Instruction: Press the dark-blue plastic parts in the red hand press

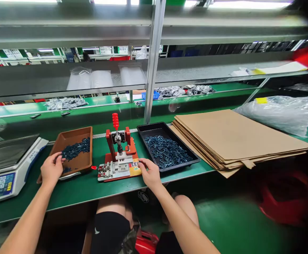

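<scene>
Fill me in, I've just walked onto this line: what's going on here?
A seated person works at a green bench. Their left hand reaches over a brown tray of dark blue parts. Their right hand rests at the base of a red hand press, beside a black tray of similar parts. A scale and stacked cardboard sit nearby.

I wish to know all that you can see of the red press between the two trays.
The red hand press stands upright on the green bench, between a brown tray and a black tray. Two red posts rise from a red base, carrying a metal plunger under a ribbed red handle. A silver fixture sits at the front beside an orange-yellow patch that the right hand touches.
</scene>
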Tool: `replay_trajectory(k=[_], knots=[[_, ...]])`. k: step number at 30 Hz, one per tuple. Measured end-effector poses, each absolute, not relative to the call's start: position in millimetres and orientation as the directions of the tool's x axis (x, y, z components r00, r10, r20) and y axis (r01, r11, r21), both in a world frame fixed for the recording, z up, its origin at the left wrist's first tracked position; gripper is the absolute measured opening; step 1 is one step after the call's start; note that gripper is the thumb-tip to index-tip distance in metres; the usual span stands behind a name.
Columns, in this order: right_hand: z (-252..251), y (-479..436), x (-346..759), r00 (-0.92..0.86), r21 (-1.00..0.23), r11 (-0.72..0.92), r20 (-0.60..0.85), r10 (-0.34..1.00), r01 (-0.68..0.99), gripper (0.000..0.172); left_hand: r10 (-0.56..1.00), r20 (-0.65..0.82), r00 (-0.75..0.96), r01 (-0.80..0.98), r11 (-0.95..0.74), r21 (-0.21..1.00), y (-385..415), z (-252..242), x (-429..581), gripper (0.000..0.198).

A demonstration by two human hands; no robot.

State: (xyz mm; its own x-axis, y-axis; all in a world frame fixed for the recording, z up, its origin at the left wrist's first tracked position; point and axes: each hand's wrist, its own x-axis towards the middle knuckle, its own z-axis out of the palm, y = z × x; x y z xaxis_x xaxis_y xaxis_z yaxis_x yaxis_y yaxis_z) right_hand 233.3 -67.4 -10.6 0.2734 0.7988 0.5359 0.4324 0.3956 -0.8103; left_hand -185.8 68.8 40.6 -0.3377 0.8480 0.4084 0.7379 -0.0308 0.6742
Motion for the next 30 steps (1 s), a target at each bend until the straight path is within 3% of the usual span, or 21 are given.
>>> replay_trajectory(k=[3,7,10,13,17,22,27,30], knots=[[-27.1,-61.6,226.9,0.368,-0.824,0.360,0.530,0.764,0.438,0.018,0.855,0.422,-0.303,0.672,-0.123,0.730,34.7,49.8,-147.1,0.041],[-41.9,-57.7,229.5,0.370,-0.851,0.317,0.478,0.797,0.419,0.018,0.940,0.334,0.074,0.646,-0.300,0.702,-11.5,56.0,-78.0,0.034],[-46.7,-58.3,231.5,0.407,-0.865,0.290,0.458,0.791,0.409,0.019,0.894,0.300,0.333,0.657,-0.448,0.606,-18.1,49.5,-33.4,0.027],[-47.6,-60.4,231.4,0.403,-0.860,0.285,0.460,0.791,0.422,0.020,0.821,0.293,0.490,0.687,-0.571,0.450,-6.2,34.8,-1.2,0.025],[-47.7,-63.6,229.5,0.405,-0.869,0.281,0.447,0.798,0.407,0.018,0.816,0.248,0.523,0.756,-0.578,0.308,7.2,18.2,21.6,0.024],[-51.9,-67.7,226.4,0.466,-0.879,0.275,0.446,0.765,0.390,0.018,0.834,0.153,0.530,0.788,-0.551,0.275,10.9,21.8,28.6,0.024],[-52.8,-73.1,225.8,0.365,-0.890,0.270,0.405,0.838,0.368,0.019,0.912,0.036,0.408,0.884,-0.405,0.232,14.2,30.2,38.5,0.025],[-48.5,-73.5,227.0,0.294,-0.866,0.291,0.425,0.856,0.406,0.018,0.908,0.049,0.416,0.866,-0.412,0.283,13.2,29.7,36.9,0.025]])
